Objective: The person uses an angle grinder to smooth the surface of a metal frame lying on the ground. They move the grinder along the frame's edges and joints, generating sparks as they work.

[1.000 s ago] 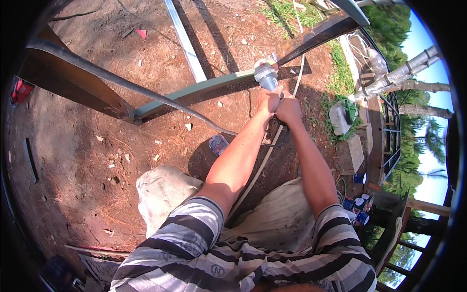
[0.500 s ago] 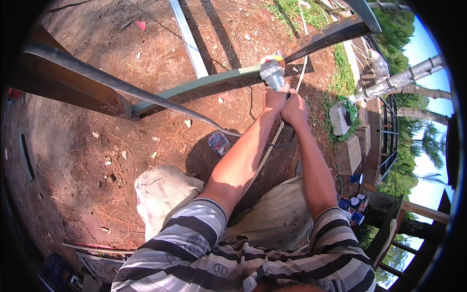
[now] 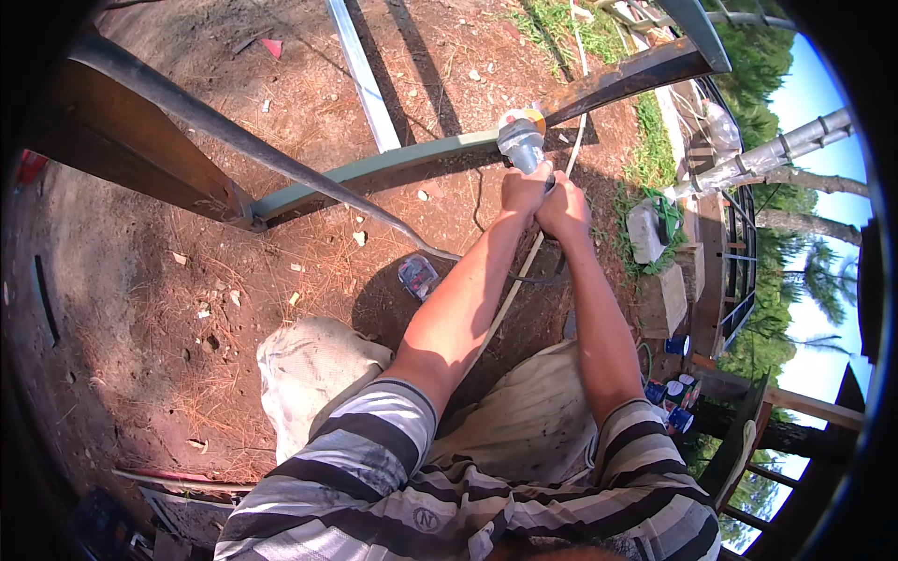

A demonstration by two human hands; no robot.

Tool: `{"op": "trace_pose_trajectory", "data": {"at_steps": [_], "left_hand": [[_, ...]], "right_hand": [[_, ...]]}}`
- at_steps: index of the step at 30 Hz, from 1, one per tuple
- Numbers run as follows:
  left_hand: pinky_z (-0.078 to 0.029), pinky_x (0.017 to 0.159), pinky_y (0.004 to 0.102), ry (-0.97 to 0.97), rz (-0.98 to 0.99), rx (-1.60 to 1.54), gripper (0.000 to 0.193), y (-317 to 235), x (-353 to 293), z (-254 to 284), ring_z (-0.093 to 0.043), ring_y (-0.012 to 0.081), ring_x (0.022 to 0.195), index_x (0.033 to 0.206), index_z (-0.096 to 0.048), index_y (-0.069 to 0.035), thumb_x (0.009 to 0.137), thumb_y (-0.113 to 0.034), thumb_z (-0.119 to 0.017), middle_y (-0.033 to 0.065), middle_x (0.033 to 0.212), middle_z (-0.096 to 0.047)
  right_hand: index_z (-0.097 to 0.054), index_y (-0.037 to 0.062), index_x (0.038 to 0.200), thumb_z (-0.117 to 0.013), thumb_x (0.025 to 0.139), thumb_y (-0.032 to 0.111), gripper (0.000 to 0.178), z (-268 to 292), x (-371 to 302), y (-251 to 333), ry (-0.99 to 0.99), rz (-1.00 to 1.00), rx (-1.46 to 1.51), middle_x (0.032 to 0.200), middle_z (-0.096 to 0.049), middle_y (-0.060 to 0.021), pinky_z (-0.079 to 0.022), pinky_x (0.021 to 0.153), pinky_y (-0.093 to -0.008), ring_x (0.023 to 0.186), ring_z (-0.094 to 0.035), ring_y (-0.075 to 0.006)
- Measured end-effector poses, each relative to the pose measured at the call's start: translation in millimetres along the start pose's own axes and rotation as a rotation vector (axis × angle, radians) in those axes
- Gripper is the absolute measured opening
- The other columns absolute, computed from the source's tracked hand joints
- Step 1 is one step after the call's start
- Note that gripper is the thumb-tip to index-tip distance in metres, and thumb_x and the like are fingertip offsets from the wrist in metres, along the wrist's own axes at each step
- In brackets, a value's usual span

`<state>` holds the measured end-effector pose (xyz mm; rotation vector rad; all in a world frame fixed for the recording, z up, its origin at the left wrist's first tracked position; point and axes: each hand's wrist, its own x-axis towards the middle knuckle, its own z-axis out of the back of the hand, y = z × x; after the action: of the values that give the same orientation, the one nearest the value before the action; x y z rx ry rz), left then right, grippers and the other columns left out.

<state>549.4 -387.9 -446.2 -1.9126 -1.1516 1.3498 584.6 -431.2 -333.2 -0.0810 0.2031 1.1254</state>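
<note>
Both arms stretch forward from the lower edge, and the two hands meet side by side at a power grinder (image 3: 520,142) held against a metal frame. The left hand (image 3: 524,190) is wrapped tight around the grinder's grey body, fingers curled closed on it. The right hand (image 3: 562,208) sits just beside it, touching the left, also closed around the rear of the tool; how its fingertips lie cannot be told, since they are turned away.

The grinder's head rests at the spot where a green bar (image 3: 374,173) meets a rusty brown bar (image 3: 622,82), near the upper middle of the view. The green bar runs down to the left toward a broad brown plank (image 3: 122,154), and a thin grey rod (image 3: 281,159) crosses above it at a slant. A pale metal strip (image 3: 360,70) lies on the dirt behind the frame.

A white cord (image 3: 524,266) trails from the hands back toward the body, passing between the forearms. On the reddish dirt just left of the left forearm lies a small can (image 3: 417,276), well apart from the hands. A dirty white sack (image 3: 313,379) lies near the left knee. To the right of the right arm stand concrete blocks (image 3: 655,271) on the grass edge, close to the elbow's side, with small paint tins (image 3: 675,393) lower down.

Open ground shows mostly on the left, between plank and sack.
</note>
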Motion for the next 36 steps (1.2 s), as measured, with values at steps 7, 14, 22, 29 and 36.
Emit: {"op": "trace_pose_trajectory", "data": {"at_steps": [7, 14, 22, 29, 36], "left_hand": [[-0.057, 0.095, 0.0448, -0.074, 0.058, 0.202, 0.070, 3.0, 9.9, 5.6, -0.075, 0.0388, 0.109, 0.110, -0.077, 0.007, 0.082, -0.057, -0.075, 0.0306, 0.113, -0.076], [-0.056, 0.096, 0.0456, 0.018, 0.033, 0.073, 0.069, 1.1, 15.4, 17.7, -0.074, 0.0392, 0.112, 0.114, -0.078, 0.004, 0.082, -0.057, -0.075, 0.0290, 0.115, -0.076], [-0.057, 0.074, 0.0393, -0.049, 0.077, 0.108, 0.051, 8.4, 24.5, 13.8, -0.075, 0.0237, 0.086, 0.105, -0.076, 0.009, 0.091, -0.040, -0.077, 0.0193, 0.097, -0.078], [-0.055, 0.098, 0.0442, 0.096, 0.118, 0.068, 0.075, -10.4, 7.2, 8.0, -0.073, 0.0405, 0.114, 0.113, -0.076, 0.007, 0.083, -0.061, -0.071, 0.0296, 0.119, -0.074], [-0.055, 0.099, 0.0440, 0.044, 0.116, 0.177, 0.075, -26.1, -7.4, 15.4, -0.072, 0.0409, 0.115, 0.116, -0.075, 0.008, 0.085, -0.060, -0.070, 0.0303, 0.120, -0.074]], "right_hand": [[-0.065, 0.0044, 0.125, -0.061, 0.096, 0.043, 0.049, -3.7, 0.5, 9.6, -0.007, 0.004, 0.080, 0.122, -0.071, -0.0297, -0.053, 0.101, -0.0538, 0.120, -0.066, -0.0477], [-0.065, 0.0042, 0.124, -0.062, 0.095, 0.043, 0.048, -5.4, 0.4, 20.0, -0.019, -0.011, 0.073, 0.121, -0.071, -0.0301, -0.053, 0.099, -0.0538, 0.119, -0.067, -0.0475], [-0.065, 0.0016, 0.123, -0.065, 0.093, 0.038, 0.047, 0.3, 7.9, 22.0, 0.022, 0.062, -0.032, 0.119, -0.072, -0.0306, -0.054, 0.099, -0.0544, 0.117, -0.068, -0.0479], [-0.065, 0.0010, 0.126, -0.067, 0.091, 0.034, 0.048, 2.3, 8.5, 8.7, -0.024, 0.021, -0.061, 0.117, -0.072, -0.0324, -0.055, 0.099, -0.0548, 0.116, -0.069, -0.0474], [-0.065, 0.0022, 0.127, -0.068, 0.090, 0.034, 0.048, 5.4, -4.0, 19.5, -0.037, -0.005, -0.043, 0.117, -0.073, -0.0308, -0.056, 0.098, -0.0545, 0.115, -0.070, -0.0472]]}}
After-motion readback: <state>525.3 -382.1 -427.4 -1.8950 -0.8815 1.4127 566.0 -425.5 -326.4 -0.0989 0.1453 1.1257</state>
